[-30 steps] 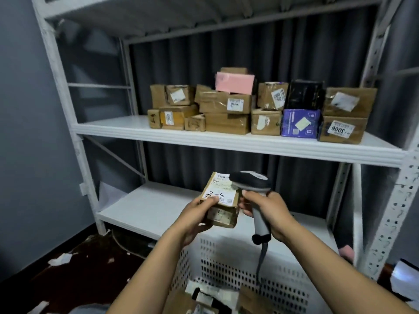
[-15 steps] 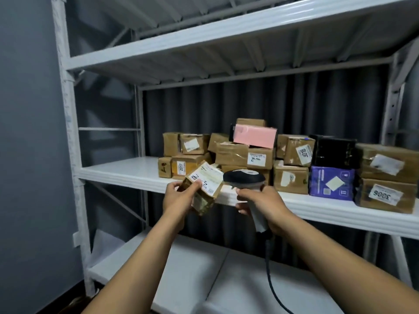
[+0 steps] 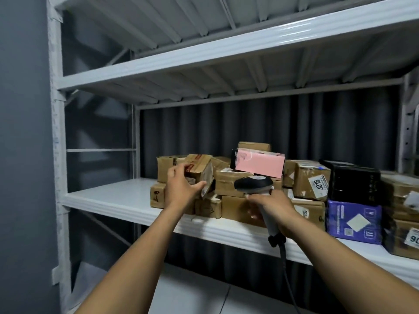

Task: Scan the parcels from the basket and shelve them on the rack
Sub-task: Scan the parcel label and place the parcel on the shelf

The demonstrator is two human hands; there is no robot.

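My left hand (image 3: 181, 189) grips a small brown cardboard parcel (image 3: 200, 169) with tape on it, held tilted against the stacked parcels on the middle shelf (image 3: 108, 198) of the white rack. The parcel's label faces right, partly hidden. My right hand (image 3: 269, 205) holds a handheld barcode scanner (image 3: 254, 183) with a dark head, pale handle and a black cable hanging down, just right of the parcel. The basket is out of view.
Several shelved parcels fill the shelf's right half: brown boxes, a pink box (image 3: 260, 164), a black box (image 3: 353, 184), a purple box (image 3: 353, 220). The shelf's left part is bare. An upper shelf (image 3: 204, 55) hangs overhead and a lower shelf (image 3: 186, 293) lies below. A grey wall stands at left.
The view has risen from the basket to the middle shelf. My left hand has carried the parcel up and onto the stack, turning its label away. The scanner hand has followed to the right.
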